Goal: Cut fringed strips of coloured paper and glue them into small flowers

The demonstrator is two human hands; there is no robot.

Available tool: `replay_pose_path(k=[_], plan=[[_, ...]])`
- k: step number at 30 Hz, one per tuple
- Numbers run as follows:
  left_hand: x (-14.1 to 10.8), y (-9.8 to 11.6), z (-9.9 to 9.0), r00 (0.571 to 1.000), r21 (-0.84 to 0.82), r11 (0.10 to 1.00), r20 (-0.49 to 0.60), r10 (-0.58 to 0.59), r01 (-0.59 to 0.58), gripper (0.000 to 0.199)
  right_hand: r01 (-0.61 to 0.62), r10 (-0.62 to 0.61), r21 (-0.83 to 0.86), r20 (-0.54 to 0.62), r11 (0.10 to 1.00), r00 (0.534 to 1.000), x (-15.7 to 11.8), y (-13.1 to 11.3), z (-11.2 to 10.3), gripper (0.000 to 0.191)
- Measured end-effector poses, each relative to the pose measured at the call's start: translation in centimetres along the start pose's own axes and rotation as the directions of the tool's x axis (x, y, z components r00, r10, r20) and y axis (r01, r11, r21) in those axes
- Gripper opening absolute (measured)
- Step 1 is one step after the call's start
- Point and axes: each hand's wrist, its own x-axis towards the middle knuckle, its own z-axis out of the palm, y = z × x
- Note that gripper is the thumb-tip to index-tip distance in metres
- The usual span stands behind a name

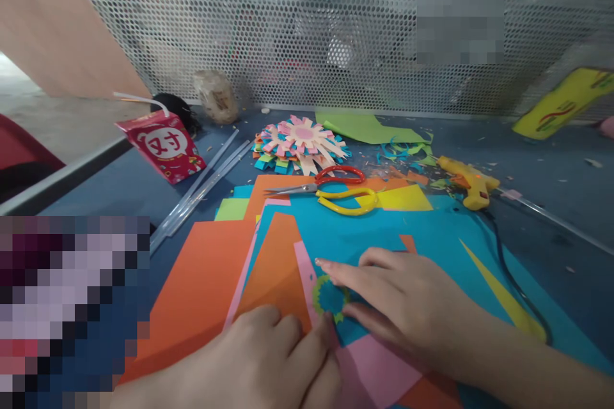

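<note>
A small paper flower (330,299) with a blue middle and a jagged yellow-green edge lies on the coloured paper sheets in front of me. My left hand (273,354) is curled closed at its lower left, one fingertip at the flower's bottom edge; what its fingers hold, if anything, is hidden. On the other side, my right hand (403,294) has its fingers apart, index fingertip by the upper edge and thumb by the right edge. Beneath both hands are a blue sheet (345,230), an orange sheet (196,268) and a pink piece (377,364).
Scissors (330,190) with red and yellow handles lie beyond the hands. Behind them sit layered paper flowers (302,140) and a green sheet (374,128). A yellow glue gun (467,182) with a cord rests at right; clear glue sticks (206,188) and a red drink pouch (165,147) are left.
</note>
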Motion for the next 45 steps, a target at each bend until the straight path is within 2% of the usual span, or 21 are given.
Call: replay_pose_path(k=[4,11,14,16,21,25,29,36,41,45], plan=[[-0.3,-0.1,-0.1,1.0,0.017,1.0,0.019,0.004,-0.004,0.014,-0.043,0.042,0.047,0.035,0.998,0.999,0.2,0.0,0.0,0.034],[-0.1,-0.2,0.0,1.0,0.023,1.0,0.007,-0.01,0.01,0.011,-0.227,0.199,0.188,0.157,0.956,0.967,0.0,0.7,0.0,0.06],[0.1,-0.2,0.1,1.0,0.028,1.0,0.011,-0.002,0.001,0.012,-0.269,0.236,0.238,0.159,0.933,0.959,-0.2,1.1,0.1,0.061],[0.0,-0.2,0.1,1.0,0.034,0.999,0.013,0.002,-0.002,0.013,-0.248,0.217,0.24,0.15,0.939,0.965,-0.2,1.1,0.2,0.057],[-0.3,0.0,-0.2,0.999,0.043,0.999,0.032,0.006,-0.007,0.013,-0.109,0.095,0.166,0.086,0.98,0.992,0.1,0.6,0.5,0.043],[-0.4,0.1,-0.1,1.0,0.044,0.999,0.01,0.001,-0.001,0.013,-0.114,0.102,0.133,0.092,0.985,0.991,0.4,0.4,0.4,0.041],[-0.2,0.0,0.3,1.0,0.02,1.0,0.002,-0.016,0.016,0.019,-0.014,0.014,0.051,-0.005,0.999,1.0,0.4,0.3,0.4,0.027],[-0.2,-0.1,0.1,0.999,0.022,1.0,0.033,-0.012,0.011,0.023,0.034,-0.033,0.014,-0.066,0.999,0.997,-0.4,0.6,0.3,0.029],[-0.3,-0.1,-0.1,0.998,0.004,1.0,0.058,-0.009,0.008,0.023,0.156,-0.155,0.052,-0.017,0.986,0.988,-0.6,0.6,-0.1,0.033],[-0.1,-0.1,0.1,0.998,-0.011,0.998,0.023,-0.056,0.056,0.023,0.155,-0.154,0.079,-0.015,0.985,0.988,-0.5,0.7,-0.3,0.032]])
